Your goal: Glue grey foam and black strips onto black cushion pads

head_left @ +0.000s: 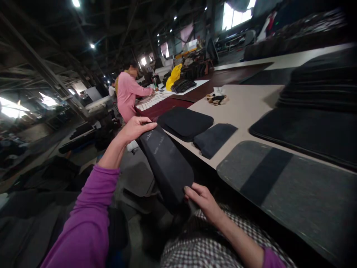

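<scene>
I hold a black rounded fabric panel (167,165) off the edge of the long worktable (245,108). My left hand (136,128), in a purple sleeve, grips its far upper end with fingers curled over the edge. Its near lower corner is pinched by my right hand (202,199). The panel has faint pale markings near the top. On the table just beyond lie a stack of similar black panels (185,123) and a dark folded piece (214,139).
A grey mat with a black band (292,186) lies at the near right, dark mats (312,130) stacked behind it. A person in pink (126,95) works further along the table. A yellow bag (174,76) and gloves (216,99) sit beyond. Dark material piles cover the floor at left.
</scene>
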Action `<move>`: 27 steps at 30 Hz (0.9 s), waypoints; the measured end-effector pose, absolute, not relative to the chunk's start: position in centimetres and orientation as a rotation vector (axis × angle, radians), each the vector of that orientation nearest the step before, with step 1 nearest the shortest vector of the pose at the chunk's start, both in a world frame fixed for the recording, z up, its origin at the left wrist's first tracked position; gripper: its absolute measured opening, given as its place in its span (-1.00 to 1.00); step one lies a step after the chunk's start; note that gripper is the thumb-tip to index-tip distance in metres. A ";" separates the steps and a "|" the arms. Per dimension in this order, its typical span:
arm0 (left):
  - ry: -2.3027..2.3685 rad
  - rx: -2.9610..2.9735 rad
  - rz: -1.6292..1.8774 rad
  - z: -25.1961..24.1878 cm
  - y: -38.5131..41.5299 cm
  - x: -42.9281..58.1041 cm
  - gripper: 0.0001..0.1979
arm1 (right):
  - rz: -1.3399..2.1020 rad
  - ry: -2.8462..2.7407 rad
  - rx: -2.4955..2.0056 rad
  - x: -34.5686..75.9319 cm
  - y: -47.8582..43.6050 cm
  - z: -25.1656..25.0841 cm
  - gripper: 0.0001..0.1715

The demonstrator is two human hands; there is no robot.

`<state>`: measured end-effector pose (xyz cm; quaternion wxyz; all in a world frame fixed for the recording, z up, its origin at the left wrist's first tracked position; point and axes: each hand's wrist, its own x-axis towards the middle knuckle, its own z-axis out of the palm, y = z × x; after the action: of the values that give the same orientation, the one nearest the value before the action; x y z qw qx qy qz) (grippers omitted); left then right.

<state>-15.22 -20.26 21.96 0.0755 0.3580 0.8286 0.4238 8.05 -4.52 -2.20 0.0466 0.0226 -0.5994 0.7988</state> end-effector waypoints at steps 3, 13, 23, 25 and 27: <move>2.490 1.060 1.278 21.6 -20.3 -15.4 -0.50 | 2.473 -1.705 0.005 7.6 -4.6 -2.1 -0.43; 2.472 1.093 1.289 20.2 -20.2 -15.6 -0.51 | 2.607 -1.363 -0.246 6.3 -5.0 -0.8 -0.46; 2.512 1.075 1.453 19.2 -19.8 -16.4 -0.54 | 2.540 -1.390 -0.257 6.4 -4.5 -0.7 -0.39; 2.490 1.053 1.643 19.2 -19.6 -16.7 -0.53 | 2.538 -1.432 -0.150 6.3 -4.0 -1.0 -0.36; 2.454 1.027 1.855 19.6 -19.6 -17.0 -0.51 | 2.533 -1.507 -0.100 6.2 -3.3 -1.3 -0.30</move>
<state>-17.00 -19.57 19.57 -0.0508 0.3162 0.7557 0.5713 6.17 -3.25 -1.28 0.0962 -0.0338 -0.5086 0.8549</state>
